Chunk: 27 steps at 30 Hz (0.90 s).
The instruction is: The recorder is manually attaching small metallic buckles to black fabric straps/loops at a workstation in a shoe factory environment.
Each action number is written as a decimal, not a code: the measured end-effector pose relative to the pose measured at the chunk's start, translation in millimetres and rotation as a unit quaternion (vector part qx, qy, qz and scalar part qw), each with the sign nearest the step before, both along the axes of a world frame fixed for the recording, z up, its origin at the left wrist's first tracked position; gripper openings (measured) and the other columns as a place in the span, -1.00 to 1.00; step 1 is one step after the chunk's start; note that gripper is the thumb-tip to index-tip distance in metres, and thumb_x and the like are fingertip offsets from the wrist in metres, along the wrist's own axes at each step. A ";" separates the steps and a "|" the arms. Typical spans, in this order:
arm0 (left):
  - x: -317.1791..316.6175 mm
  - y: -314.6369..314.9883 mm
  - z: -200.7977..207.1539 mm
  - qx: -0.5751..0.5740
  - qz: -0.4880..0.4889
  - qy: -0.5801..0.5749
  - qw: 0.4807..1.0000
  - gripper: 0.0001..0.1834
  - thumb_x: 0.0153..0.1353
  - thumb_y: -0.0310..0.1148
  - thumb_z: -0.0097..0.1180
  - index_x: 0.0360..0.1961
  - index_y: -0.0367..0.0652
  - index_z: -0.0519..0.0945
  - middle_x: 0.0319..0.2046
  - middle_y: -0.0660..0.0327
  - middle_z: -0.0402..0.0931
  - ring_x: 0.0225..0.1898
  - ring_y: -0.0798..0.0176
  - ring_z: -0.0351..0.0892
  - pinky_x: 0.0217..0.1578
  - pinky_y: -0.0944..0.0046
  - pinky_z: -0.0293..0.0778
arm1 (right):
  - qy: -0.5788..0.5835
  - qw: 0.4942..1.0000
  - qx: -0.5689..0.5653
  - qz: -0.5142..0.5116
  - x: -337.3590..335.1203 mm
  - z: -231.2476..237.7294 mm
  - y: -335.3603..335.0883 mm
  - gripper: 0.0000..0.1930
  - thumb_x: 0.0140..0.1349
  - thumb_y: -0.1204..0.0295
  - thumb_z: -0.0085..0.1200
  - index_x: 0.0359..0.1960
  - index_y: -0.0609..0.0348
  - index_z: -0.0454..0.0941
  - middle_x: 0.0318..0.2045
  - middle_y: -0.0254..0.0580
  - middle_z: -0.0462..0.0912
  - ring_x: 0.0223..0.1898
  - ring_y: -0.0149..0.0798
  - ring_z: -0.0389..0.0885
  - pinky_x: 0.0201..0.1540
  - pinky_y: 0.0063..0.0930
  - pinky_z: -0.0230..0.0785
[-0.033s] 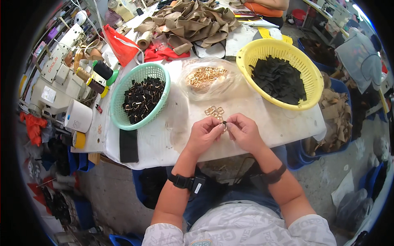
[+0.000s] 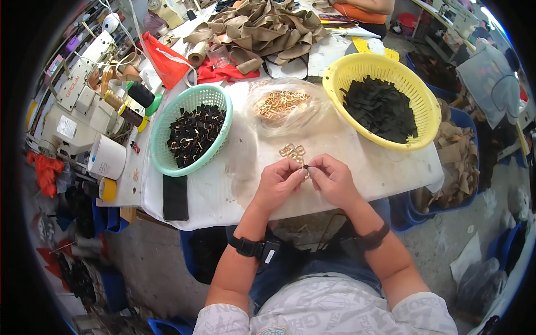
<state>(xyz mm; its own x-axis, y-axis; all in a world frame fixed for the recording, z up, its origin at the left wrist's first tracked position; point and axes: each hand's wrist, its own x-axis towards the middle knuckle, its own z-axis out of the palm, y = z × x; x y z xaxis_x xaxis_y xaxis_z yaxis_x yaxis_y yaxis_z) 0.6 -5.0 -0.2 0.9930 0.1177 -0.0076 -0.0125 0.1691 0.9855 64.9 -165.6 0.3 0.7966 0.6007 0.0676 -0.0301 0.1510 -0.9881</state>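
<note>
Close to the table's front edge, my left hand and my right hand meet fingertip to fingertip, both closed in a pinch. Between them is a small black fabric strip, with a bit of gold metal showing at it; the fingers hide most of both. Just beyond my fingertips lie several loose gold buckles. Farther back, a clear plastic bag holds a heap of gold buckles. To the right, a yellow basket contains black fabric strips. A mint green basket at left holds black strips fitted with gold buckles.
A dark phone lies below the green basket. Sewing machine and thread spools stand at left. Brown fabric pieces pile up at the back, near another person's arm. A blue bin sits right of the table.
</note>
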 end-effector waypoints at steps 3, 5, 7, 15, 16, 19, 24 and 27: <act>0.0 -0.7 -0.9 0.006 0.004 -0.011 1.000 -0.92 0.23 -0.50 0.15 -0.31 -0.31 0.54 -0.50 0.34 0.51 -0.52 0.54 0.43 -0.50 0.53 0.36 | -0.022 0.999 -0.023 0.012 3.3 -0.9 -1.9 -0.94 0.28 0.60 -0.03 -0.25 0.31 0.47 -0.47 -0.34 0.51 -0.55 -0.55 0.43 -0.50 -0.67 0.29; -0.3 0.3 0.0 0.005 0.012 -0.007 1.000 -0.92 0.23 -0.50 0.15 -0.30 -0.31 0.54 -0.50 0.34 0.51 -0.52 0.54 0.43 -0.50 0.53 0.36 | -0.026 0.999 -0.017 0.014 4.0 -2.0 -0.7 -0.95 0.28 0.60 -0.02 -0.26 0.31 0.47 -0.48 -0.34 0.51 -0.55 -0.55 0.43 -0.50 -0.67 0.29; 0.6 -1.6 0.3 0.004 0.020 0.002 1.000 -0.92 0.23 -0.50 0.16 -0.31 -0.31 0.54 -0.50 0.34 0.51 -0.52 0.53 0.43 -0.50 0.52 0.36 | -0.027 0.999 -0.015 0.012 4.9 -4.9 -1.1 -0.94 0.27 0.58 0.01 -0.26 0.30 0.48 -0.47 -0.35 0.52 -0.55 -0.56 0.43 -0.50 -0.66 0.30; -1.3 0.4 -1.9 -0.008 0.000 -0.013 1.000 -0.92 0.23 -0.49 0.16 -0.37 -0.30 0.54 -0.53 0.34 0.49 -0.56 0.53 0.39 -0.55 0.51 0.31 | -0.081 0.995 0.063 0.017 0.5 -9.5 15.1 -0.85 0.24 0.48 0.13 -0.23 0.29 0.50 -0.48 -0.32 0.57 -0.54 -0.57 0.45 -0.48 -0.66 0.32; -1.7 1.4 -2.5 -0.009 -0.006 -0.014 1.000 -0.91 0.23 -0.49 0.16 -0.38 -0.29 0.54 -0.54 0.34 0.48 -0.56 0.53 0.39 -0.55 0.51 0.31 | -0.071 0.995 0.061 0.022 -0.3 -10.0 14.2 -0.85 0.23 0.47 0.15 -0.25 0.29 0.50 -0.49 -0.33 0.57 -0.54 -0.58 0.45 -0.48 -0.66 0.32; -2.2 3.9 -5.4 -0.012 -0.031 -0.016 0.999 -0.91 0.22 -0.49 0.18 -0.38 -0.30 0.54 -0.49 0.30 0.51 -0.55 0.51 0.41 -0.56 0.50 0.32 | -0.056 0.997 0.045 0.032 -0.9 -10.1 8.5 -0.84 0.21 0.45 0.19 -0.28 0.28 0.51 -0.51 -0.35 0.56 -0.53 -0.60 0.42 -0.47 -0.66 0.32; -3.0 5.0 -3.9 0.006 -0.049 -0.012 0.999 -0.90 0.22 -0.49 0.18 -0.38 -0.32 0.56 -0.49 0.29 0.52 -0.57 0.51 0.41 -0.57 0.51 0.30 | -0.066 0.998 -0.013 0.021 0.8 -6.8 1.3 -0.81 0.14 0.42 0.26 -0.36 0.26 0.53 -0.54 -0.38 0.57 -0.53 -0.62 0.41 -0.46 -0.67 0.34; -2.9 5.1 -2.9 0.001 -0.057 -0.008 0.998 -0.90 0.22 -0.49 0.17 -0.37 -0.33 0.56 -0.49 0.29 0.53 -0.57 0.51 0.41 -0.58 0.51 0.30 | -0.056 0.998 -0.021 0.001 -1.3 -3.9 1.4 -0.81 0.12 0.43 0.28 -0.38 0.26 0.53 -0.55 -0.41 0.56 -0.53 -0.64 0.41 -0.48 -0.69 0.32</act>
